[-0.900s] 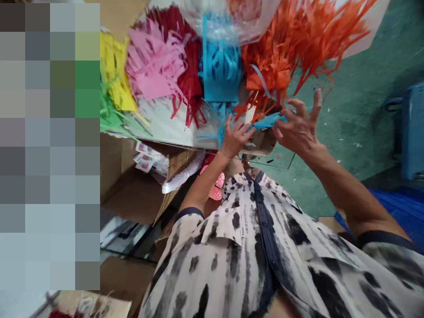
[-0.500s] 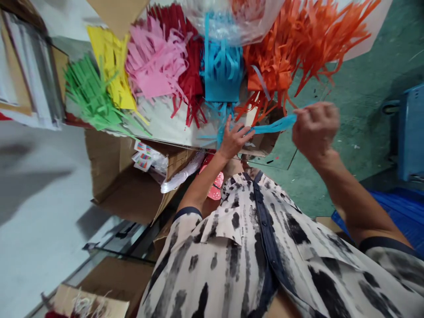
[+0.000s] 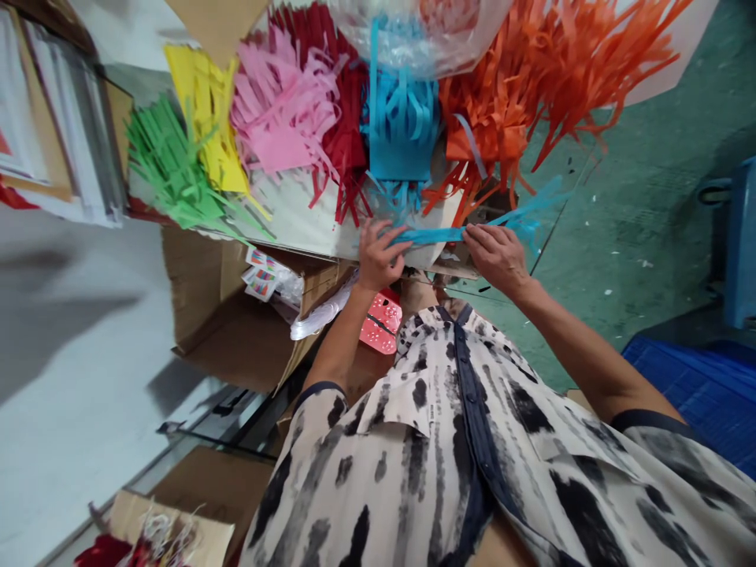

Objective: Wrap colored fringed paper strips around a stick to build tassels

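A long blue paper strip [image 3: 434, 235] stretches between my two hands at the near edge of a white board [image 3: 295, 224]. My left hand [image 3: 378, 256] pinches its left end with fingers closed. Fingers curled, my right hand [image 3: 496, 253] grips the strip further right, and the loose blue tail [image 3: 535, 206] trails past it, blurred. Behind the hands lie piles of cut paper strips: blue [image 3: 402, 126], orange [image 3: 520, 87], dark red [image 3: 342, 134], pink [image 3: 289, 110], yellow [image 3: 204, 118] and green [image 3: 171, 169].
A clear plastic bag [image 3: 413, 31] rests over the far piles. An open cardboard box [image 3: 236, 331] with small colourful cards stands under the board's left side. Red perforated pieces [image 3: 381, 323] lie near my chest. Blue containers [image 3: 738, 236] stand on the green floor at right.
My right hand came down and left from a raised position, pulling the blue strip level along the board's edge. My left hand shifted slightly left and closed on the strip's end.
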### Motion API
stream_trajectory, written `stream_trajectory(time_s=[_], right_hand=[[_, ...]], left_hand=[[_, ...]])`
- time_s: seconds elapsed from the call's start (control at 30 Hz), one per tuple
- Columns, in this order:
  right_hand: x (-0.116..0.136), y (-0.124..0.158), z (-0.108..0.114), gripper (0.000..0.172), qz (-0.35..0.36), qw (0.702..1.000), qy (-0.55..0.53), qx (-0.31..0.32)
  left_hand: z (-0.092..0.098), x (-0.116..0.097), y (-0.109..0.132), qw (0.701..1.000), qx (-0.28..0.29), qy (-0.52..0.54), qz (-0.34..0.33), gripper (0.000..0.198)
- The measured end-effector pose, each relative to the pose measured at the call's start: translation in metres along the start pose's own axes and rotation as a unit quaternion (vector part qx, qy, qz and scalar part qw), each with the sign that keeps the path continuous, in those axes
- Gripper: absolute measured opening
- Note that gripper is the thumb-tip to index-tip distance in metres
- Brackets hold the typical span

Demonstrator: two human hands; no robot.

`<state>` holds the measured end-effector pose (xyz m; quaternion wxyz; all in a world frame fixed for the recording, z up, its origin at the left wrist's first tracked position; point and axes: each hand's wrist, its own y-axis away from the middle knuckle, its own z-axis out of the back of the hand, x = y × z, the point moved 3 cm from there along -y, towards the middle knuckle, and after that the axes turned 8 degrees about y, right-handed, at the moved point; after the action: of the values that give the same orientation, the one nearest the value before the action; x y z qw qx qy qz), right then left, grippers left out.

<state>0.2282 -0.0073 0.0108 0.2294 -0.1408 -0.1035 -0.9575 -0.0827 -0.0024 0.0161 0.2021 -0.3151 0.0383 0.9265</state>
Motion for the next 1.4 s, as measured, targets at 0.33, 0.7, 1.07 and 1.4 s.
stream_trajectory(time_s=[0.33,0.7,1.07,1.4], right_hand=[[-0.008,-0.016,-0.002,0.031,-0.035,0.999,0.027,-0.011],[0.002,-0.024,0.004,0.043,-0.037,0.999,0.027,-0.011],[-0.018,-0.029,0.01,0.035,-0.083,0.996,0.012,-0.012],[-0.016,-0.046,0.017,0.035,-0.078,0.996,0.018,-0.029]], left_hand=[[-0.066,-0.064,-0.044,0.996,0.07,0.031,-0.054,0.034],[-0.077,-0.048,-0.058,0.997,0.07,0.007,-0.021,0.04],[-0.057,-0.042,-0.046,0.996,0.028,0.024,0.077,0.054],[-0.052,-0.034,-0.058,0.996,-0.009,0.022,0.083,0.043]])
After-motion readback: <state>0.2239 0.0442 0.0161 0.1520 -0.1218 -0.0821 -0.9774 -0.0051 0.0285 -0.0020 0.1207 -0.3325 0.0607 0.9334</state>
